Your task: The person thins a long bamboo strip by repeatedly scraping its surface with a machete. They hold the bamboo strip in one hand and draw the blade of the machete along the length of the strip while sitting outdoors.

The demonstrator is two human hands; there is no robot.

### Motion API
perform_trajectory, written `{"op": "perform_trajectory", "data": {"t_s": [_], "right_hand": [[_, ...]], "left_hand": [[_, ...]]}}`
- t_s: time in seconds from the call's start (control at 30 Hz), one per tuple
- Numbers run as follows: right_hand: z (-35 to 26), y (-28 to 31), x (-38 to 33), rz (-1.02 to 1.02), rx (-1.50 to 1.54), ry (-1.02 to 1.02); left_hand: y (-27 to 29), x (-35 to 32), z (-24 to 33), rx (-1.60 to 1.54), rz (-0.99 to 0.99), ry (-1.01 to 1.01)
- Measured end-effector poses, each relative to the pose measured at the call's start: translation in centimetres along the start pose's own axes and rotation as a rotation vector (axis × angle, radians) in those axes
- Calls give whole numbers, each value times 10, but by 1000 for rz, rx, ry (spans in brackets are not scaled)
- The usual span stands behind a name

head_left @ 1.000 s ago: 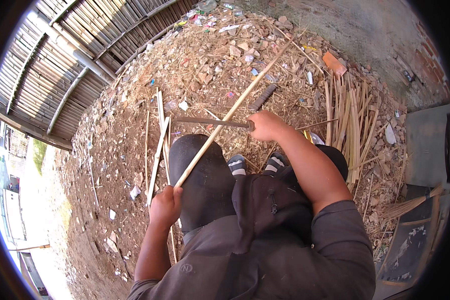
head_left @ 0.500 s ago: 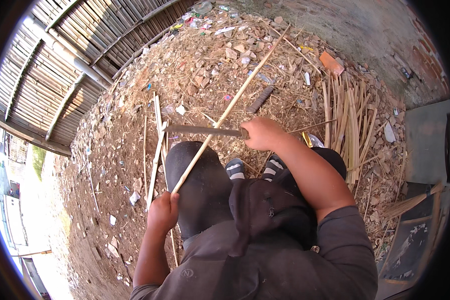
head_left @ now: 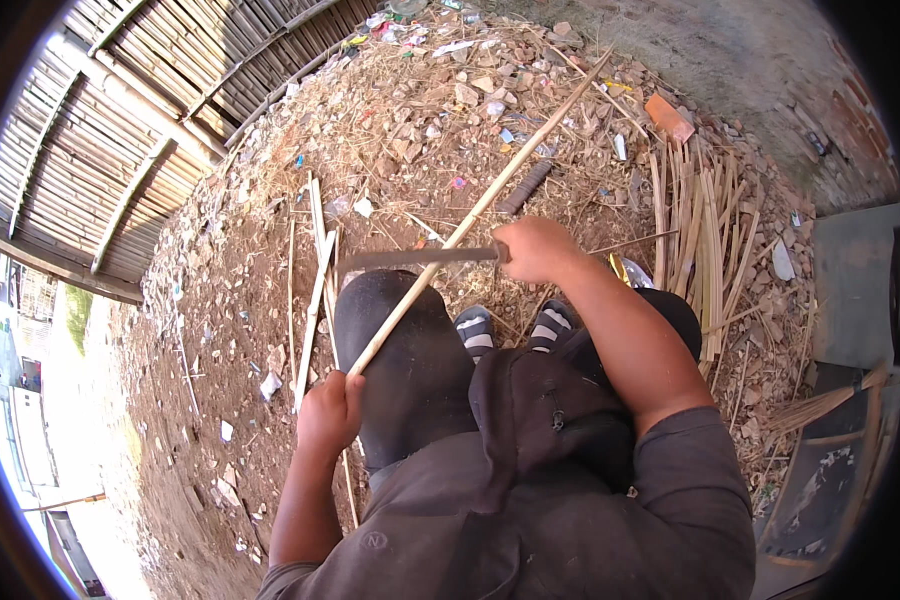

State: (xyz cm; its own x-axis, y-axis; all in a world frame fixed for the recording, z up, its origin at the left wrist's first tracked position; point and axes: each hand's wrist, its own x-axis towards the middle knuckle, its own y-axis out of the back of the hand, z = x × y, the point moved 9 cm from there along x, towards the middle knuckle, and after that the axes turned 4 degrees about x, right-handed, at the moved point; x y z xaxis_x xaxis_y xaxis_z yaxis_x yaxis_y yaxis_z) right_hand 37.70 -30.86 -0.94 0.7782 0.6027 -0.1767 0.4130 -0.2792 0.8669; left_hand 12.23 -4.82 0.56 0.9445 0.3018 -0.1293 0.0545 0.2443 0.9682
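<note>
My left hand (head_left: pixel 329 412) is closed round the near end of a long pale bamboo strip (head_left: pixel 482 206), beside my left knee. The strip slants over that knee, away and to the right, its far tip above the littered ground. In my right hand (head_left: pixel 538 250) is the handle of a machete (head_left: pixel 415 257), its dark blade pointing left. The blade lies across the strip just beyond the knee and seems to touch it. My fingers hide most of the handle.
A pile of split bamboo strips (head_left: pixel 708 240) lies on the right, and a few more strips (head_left: pixel 316 300) lie left of my knee. A dark ridged rod (head_left: pixel 526 188) rests on the ground ahead. A bamboo fence (head_left: pixel 120 120) stands far left, a wall (head_left: pixel 730 70) far right.
The machete and my right hand have shifted slightly to the right. The bamboo strip's far end has swung a little right, while my left hand keeps its hold.
</note>
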Motion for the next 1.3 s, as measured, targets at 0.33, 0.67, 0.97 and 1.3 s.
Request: {"op": "perform_trajectory", "data": {"t_s": [0.33, 0.67, 0.97, 1.3], "right_hand": [[-7, -2, -2, 68, -56, 123], [47, 11, 11, 183, 107, -83], [40, 26, 16, 45, 233, -111], [23, -2, 12, -59, 22, 85]], "left_hand": [[3, 8, -1, -26, -4, -37], [4, 17, -4, -193, -155, -12], [-2, 17, -7, -70, -61, -71], [2, 19, -9, -64, -77, -87]]}}
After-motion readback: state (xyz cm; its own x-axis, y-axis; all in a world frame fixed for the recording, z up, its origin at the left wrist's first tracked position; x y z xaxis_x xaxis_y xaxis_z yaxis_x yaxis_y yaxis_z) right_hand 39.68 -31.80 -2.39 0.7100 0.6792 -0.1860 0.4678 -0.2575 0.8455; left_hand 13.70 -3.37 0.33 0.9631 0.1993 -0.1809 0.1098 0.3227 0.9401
